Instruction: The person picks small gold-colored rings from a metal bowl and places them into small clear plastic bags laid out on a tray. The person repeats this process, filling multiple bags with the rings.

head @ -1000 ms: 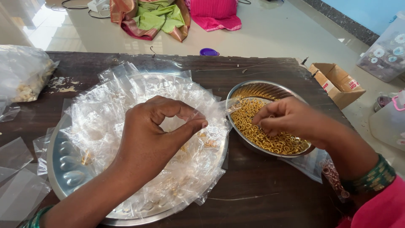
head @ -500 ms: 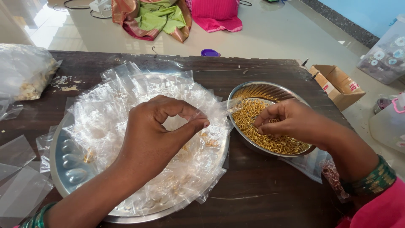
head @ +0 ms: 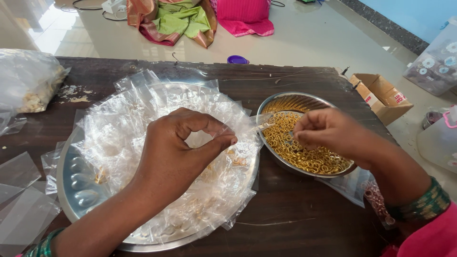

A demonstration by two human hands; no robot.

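My left hand (head: 183, 145) pinches a small clear plastic pouch (head: 257, 123) over a large steel tray (head: 76, 188) heaped with several clear filled pouches (head: 143, 123). The pouch's open end points towards a steel bowl (head: 295, 101) full of small golden rings (head: 304, 154). My right hand (head: 328, 131) hovers over that bowl with fingertips pinched together close to the pouch mouth; whether it holds rings is hidden by the fingers.
A dark wooden table (head: 295, 223) carries everything. Empty clear pouches (head: 21, 200) lie at the left edge, a plastic bag of pale bits (head: 28, 83) at far left. A cardboard box (head: 381, 95), coloured cloth (head: 185, 19) and a clear container (head: 435, 59) sit on the floor beyond.
My right hand has lifted slightly from the rings and drawn a little away from the pouch mouth. The left hand keeps its pinch on the pouch.
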